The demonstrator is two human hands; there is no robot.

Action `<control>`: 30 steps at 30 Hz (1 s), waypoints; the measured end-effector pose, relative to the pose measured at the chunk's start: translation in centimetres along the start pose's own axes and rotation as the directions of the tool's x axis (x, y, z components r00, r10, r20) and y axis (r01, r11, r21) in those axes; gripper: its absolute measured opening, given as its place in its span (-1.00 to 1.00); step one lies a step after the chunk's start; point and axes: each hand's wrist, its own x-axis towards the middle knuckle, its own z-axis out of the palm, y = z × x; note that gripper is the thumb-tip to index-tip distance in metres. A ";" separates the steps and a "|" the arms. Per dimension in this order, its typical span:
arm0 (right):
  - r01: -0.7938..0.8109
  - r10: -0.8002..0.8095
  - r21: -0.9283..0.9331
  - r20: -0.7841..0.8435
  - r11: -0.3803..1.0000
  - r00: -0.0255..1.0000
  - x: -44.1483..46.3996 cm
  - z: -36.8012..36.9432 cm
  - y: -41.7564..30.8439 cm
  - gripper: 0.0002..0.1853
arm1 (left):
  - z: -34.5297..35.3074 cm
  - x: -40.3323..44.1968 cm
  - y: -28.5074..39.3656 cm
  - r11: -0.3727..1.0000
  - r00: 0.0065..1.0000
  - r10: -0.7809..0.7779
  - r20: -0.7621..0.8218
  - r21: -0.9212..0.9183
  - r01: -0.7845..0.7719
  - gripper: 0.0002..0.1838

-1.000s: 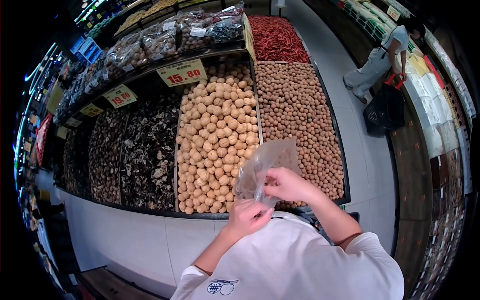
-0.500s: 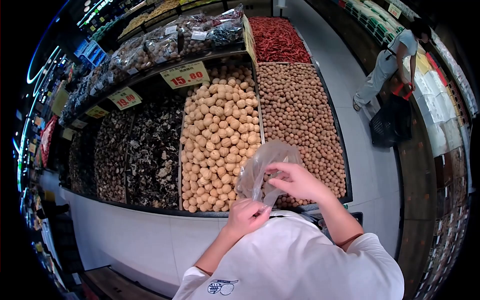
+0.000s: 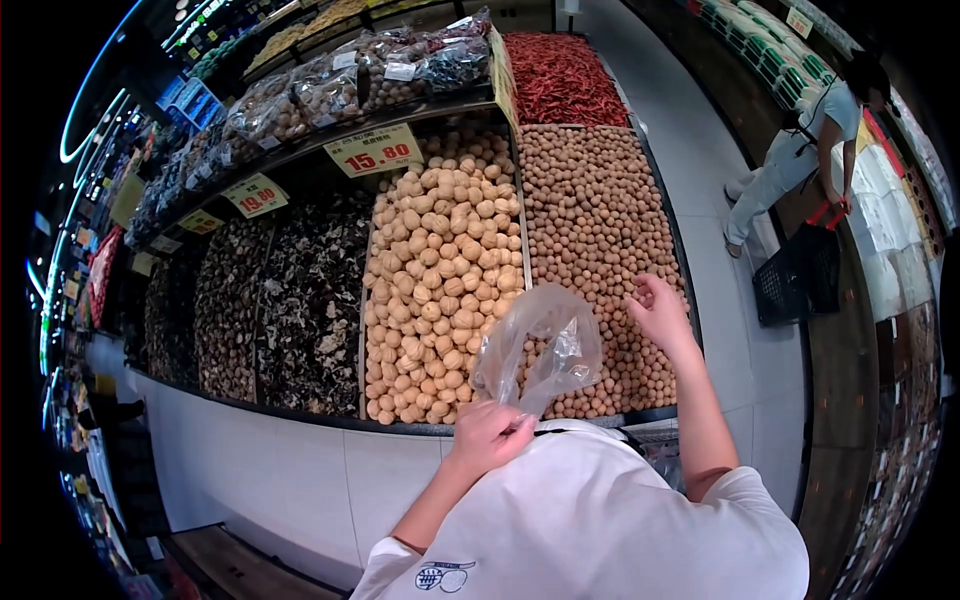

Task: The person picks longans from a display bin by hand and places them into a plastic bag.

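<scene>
My left hand point(image 3: 490, 436) is closed around the gathered edge of a clear plastic bag point(image 3: 545, 335). The bag bulges above that fist, over the divider between the pale walnuts point(image 3: 440, 260) and the small brown round fruits, which look like dried longans point(image 3: 590, 215). To the right of the bag, my right hand point(image 3: 660, 312) hovers over or just touches the longans. Its fingers are loosely curled and a little apart, and I see nothing held in them. Longans show through the bag's film; whether any lie inside it, I cannot make out.
Dried red chilies point(image 3: 565, 80) fill the bin behind the longans. Dark dried fungus point(image 3: 315, 300) lies left of the walnuts. Packed bags point(image 3: 370, 70) line the shelf above a price card point(image 3: 375, 150). At right, a person point(image 3: 810, 150) holds a black basket point(image 3: 797, 275) in the aisle.
My right hand has left the bag's mouth and moved right and up over the longans. My left hand keeps its grip on the bag. The person with the basket has shifted slightly right and nearer.
</scene>
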 end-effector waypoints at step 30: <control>0.322 -0.319 -0.108 0.042 0.941 0.947 8.5 9.1 7.3 -0.65 | 3.4 1.0 0.5 0.996 0.999 -0.031 -0.028 0.078 0.033 -0.81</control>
